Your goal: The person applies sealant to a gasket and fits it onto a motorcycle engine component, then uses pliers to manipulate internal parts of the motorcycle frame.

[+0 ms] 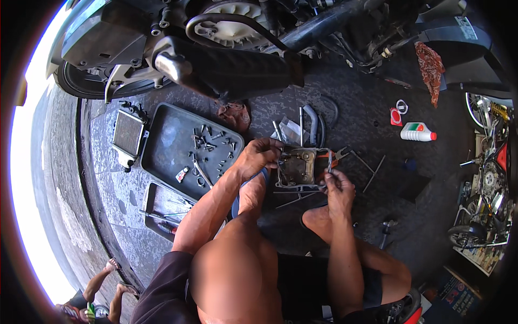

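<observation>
**Left hand [258,157] and right hand [340,191] at an open metal housing [300,167]**

The housing, a squarish, shallow casting with a brownish interior, lies centrally above the floor [361,121] and serves as the clock's centre. The hands are apart: the left has its fingers closed on the housing's rim at 10 o'clock; the right, at 4 o'clock, pinches a thin grey strip [329,161] along the housing's edge. Whether strip and housing are joined cannot be told. An orange-handled tool [340,154] appears just beside, toward 2 o'clock. At 9 o'clock is a dark tray [167,151] bearing loose bolts [204,141]; beyond it stands a radiator [128,133]. A smaller tray [154,198] with tools lies at 8 o'clock. Other items: curved hose [311,120], 12 o'clock; muffler [237,73], 11 o'clock; white bottle [416,132] with red cap, between 2 and 3 o'clock; hammer [387,227], 4 o'clock.
</observation>
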Tool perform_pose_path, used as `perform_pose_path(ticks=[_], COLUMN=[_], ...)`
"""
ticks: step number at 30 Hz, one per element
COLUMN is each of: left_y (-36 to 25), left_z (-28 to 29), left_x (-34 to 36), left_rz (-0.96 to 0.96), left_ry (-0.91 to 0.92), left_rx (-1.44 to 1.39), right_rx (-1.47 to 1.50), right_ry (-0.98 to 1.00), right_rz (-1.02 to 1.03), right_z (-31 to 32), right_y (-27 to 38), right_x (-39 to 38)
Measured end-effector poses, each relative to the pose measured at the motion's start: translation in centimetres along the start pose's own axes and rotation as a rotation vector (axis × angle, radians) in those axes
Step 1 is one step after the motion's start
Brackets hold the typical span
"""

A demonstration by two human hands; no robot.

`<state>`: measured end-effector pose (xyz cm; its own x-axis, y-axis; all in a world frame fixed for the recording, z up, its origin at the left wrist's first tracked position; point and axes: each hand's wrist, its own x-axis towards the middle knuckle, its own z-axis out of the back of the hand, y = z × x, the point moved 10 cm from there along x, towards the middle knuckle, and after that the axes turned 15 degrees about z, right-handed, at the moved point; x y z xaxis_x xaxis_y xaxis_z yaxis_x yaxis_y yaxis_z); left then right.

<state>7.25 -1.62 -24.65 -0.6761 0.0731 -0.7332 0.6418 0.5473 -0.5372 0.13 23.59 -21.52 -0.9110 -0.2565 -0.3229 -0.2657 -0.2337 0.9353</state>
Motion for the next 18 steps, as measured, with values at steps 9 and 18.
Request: perform_pose_path(ticks=[9,18], left_y=[4.4,4.8], left_z=[-1.8,-0.3], left_x=[0.3,-1.4], left_rz=[0.116,-0.212], left_ry=[0.059,-0.610], left_rx=[0.498,1.337], right_rx=[-0.596,-0.742], right_ry=[0.250,0.314], right_rz=[0.473,0.544], right_z=[-1.7,-5.8], right_y=[9.0,4.6], right_x=[4.4,7.3])
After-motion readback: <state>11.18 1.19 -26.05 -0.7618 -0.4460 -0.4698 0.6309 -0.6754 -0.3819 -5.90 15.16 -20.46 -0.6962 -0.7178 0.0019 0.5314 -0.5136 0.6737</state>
